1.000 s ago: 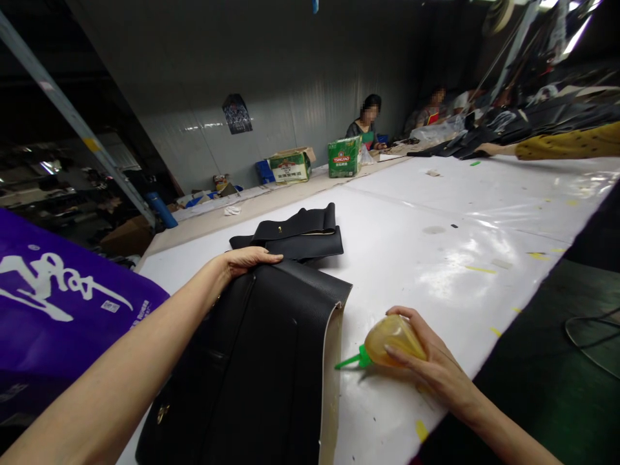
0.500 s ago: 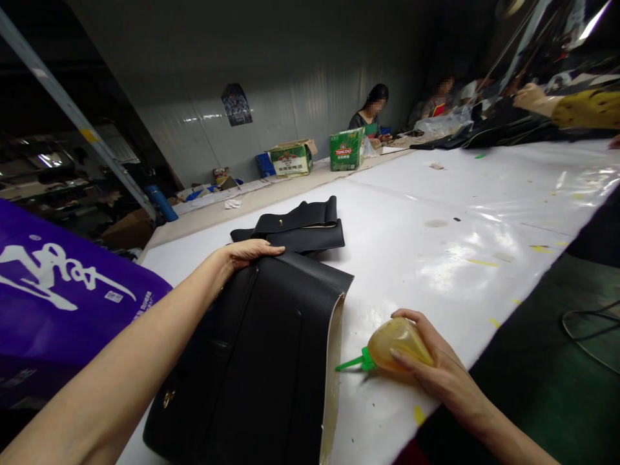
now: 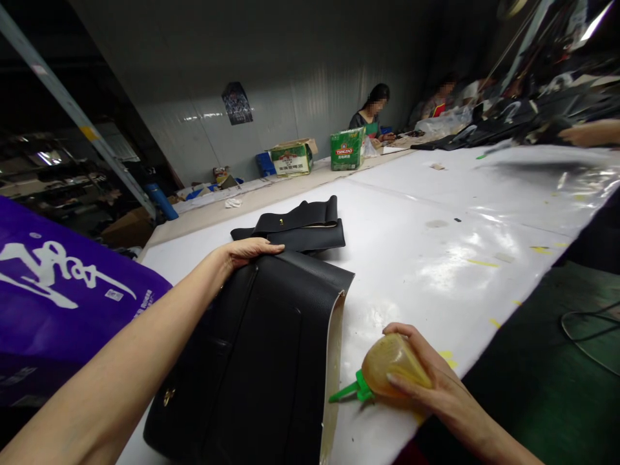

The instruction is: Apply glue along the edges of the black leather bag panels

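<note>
A black leather bag piece [image 3: 261, 342] lies close to me, with a gold clasp at its lower left and a pale inner edge along its right side. My left hand [image 3: 249, 252] grips its top edge, thumb on the upper face and fingers hidden beneath. In my right hand [image 3: 431, 381] is a squeeze bottle [image 3: 394, 365] of yellowish liquid, its green nozzle pointing left at the pale edge. The nozzle tip is at that edge; whether it touches I cannot tell. Just beyond my left hand lie more black leather pieces [image 3: 303, 226], stacked, with a small gold fitting.
A purple bag [image 3: 72, 290] with white lettering stands at left. Cardboard boxes [image 3: 346, 150] line the table's far side, where a person [image 3: 371, 119] sits. At far right, another person's arm [image 3: 595, 132] reaches over dark material. Yellow scraps dot the white tabletop [image 3: 411, 226].
My right hand has moved the bottle nearer to me, so the nozzle tip sits lower along the pale edge. My left hand stays put. At far right, the other person's arm has dropped and shifted dark material.
</note>
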`<state>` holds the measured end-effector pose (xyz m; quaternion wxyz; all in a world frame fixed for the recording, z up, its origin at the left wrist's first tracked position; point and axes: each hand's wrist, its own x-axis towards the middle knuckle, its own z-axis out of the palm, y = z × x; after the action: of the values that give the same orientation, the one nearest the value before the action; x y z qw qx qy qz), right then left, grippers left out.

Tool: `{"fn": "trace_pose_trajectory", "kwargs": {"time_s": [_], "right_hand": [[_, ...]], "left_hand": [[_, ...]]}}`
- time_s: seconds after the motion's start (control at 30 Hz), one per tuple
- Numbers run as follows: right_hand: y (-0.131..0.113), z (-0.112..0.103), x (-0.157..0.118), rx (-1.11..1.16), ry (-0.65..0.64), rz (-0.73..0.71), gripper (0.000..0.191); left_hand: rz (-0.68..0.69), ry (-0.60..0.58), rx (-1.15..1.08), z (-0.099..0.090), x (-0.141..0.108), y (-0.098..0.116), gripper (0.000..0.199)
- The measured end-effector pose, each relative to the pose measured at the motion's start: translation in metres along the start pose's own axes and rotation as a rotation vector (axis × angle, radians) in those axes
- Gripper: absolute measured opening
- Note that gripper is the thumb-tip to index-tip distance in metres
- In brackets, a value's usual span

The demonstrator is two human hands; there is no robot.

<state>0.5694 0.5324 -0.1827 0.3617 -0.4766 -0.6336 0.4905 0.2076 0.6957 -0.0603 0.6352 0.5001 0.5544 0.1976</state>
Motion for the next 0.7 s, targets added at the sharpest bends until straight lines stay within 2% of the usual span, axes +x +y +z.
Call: {"fn": "trace_pose_trajectory", "kwargs": {"time_s": [0.17,0.3,0.47,0.7], "right_hand": [[0.001,-0.011,0.011,-0.045,0.121,-0.018,0.053],[0.000,-0.012,0.010,-0.011,0.030,0.012,0.055],[0.001,-0.009,0.010,0.009,0.074,-0.006,0.053],[0.000,-0.010,0.007,0.038,-0.017,0.010,0.052]], "left_hand": [[0.004,-0.007,0.000,0.000,0.004,-0.003,0.030],[0.002,-0.008,-0.002,-0.001,0.006,-0.004,0.033],[-0.010,0.001,0.001,0.002,0.003,-0.001,0.031],[-0.012,0.002,0.000,0.002,0.003,-0.001,0.034]]}}
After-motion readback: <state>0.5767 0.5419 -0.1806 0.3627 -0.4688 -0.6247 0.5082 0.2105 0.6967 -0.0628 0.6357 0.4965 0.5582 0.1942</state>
